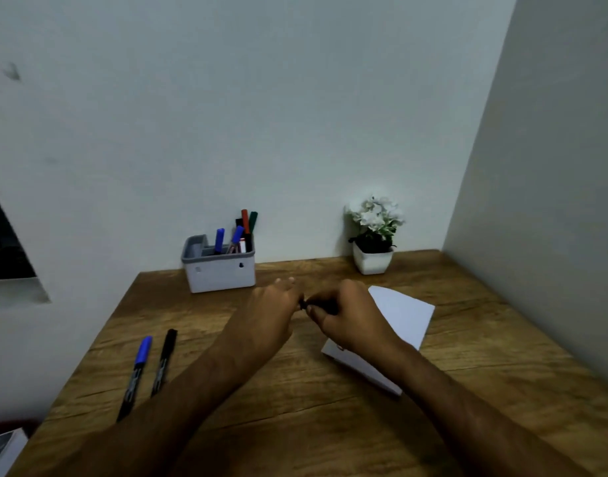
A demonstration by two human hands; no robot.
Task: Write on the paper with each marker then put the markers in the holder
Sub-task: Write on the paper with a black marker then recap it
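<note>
1. Head view, looking forward and down: a wooden surface (330, 407) stands against a pale wall, with both bare forearms reaching in from the bottom edge.
2. Progress, as a judgement: the holder (220, 270), a white box with a grey rim at the back of the surface, already has several markers standing in it, two with blue caps (219, 239) and a cluster with red, green and black tops (247, 222). So part of the task looks done.
3. Two markers remain lying side by side near the left edge, well apart from the holder: a blue-capped marker (137, 370) and a black-capped marker (163, 359). Both are capped and nobody is touching them.
4. At mid-surface the left hand (268, 311) and the right hand (347, 318) meet. Their fingers are curled and pinch a small dark object (307, 303) between them. It is likely another marker being capped or uncapped, but blur and the fingers hide which.
5. White paper (402, 315) lies under and behind the right hand. A small mark shows near its lower left corner; any other writing is hidden or too faint to tell.
6. Around: a potted plant (373, 235) with white flowers stands at the back right, well apart from the holder. Nothing lies between the hands and the holder.
</note>
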